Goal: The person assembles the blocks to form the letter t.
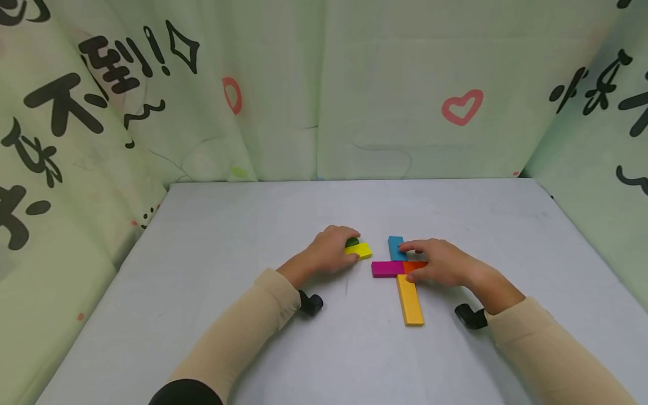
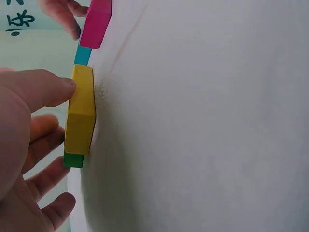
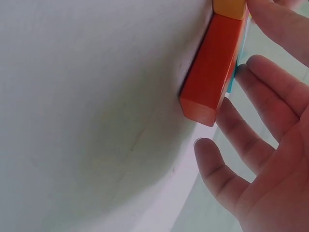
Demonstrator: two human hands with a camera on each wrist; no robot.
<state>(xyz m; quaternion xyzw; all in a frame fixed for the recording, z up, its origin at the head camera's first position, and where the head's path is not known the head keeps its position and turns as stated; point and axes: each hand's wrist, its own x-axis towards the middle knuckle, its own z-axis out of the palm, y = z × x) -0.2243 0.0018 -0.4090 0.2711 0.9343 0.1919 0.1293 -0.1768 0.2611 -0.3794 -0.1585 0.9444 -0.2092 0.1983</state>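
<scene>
My left hand (image 1: 330, 252) pinches a yellow block (image 1: 359, 251) and a green block (image 1: 351, 242) lying side by side, thumb on the yellow one and fingers at the green one behind. In the left wrist view the green block (image 2: 73, 160) shows mostly as an end past the yellow block (image 2: 81, 108). To the right, my right hand (image 1: 445, 262) rests at a joined group of blocks, its index fingertip at the blue block (image 1: 397, 248) and its thumb near the orange block (image 1: 413, 266). The right wrist view shows the fingers loosely extended beside the orange block (image 3: 212, 67).
A magenta block (image 1: 387, 269) abuts the orange block's left end. Below them a long amber block (image 1: 410, 301) points toward me. All lie on a white table (image 1: 243, 225), with a printed pale green curtain (image 1: 385, 90) behind and at both sides.
</scene>
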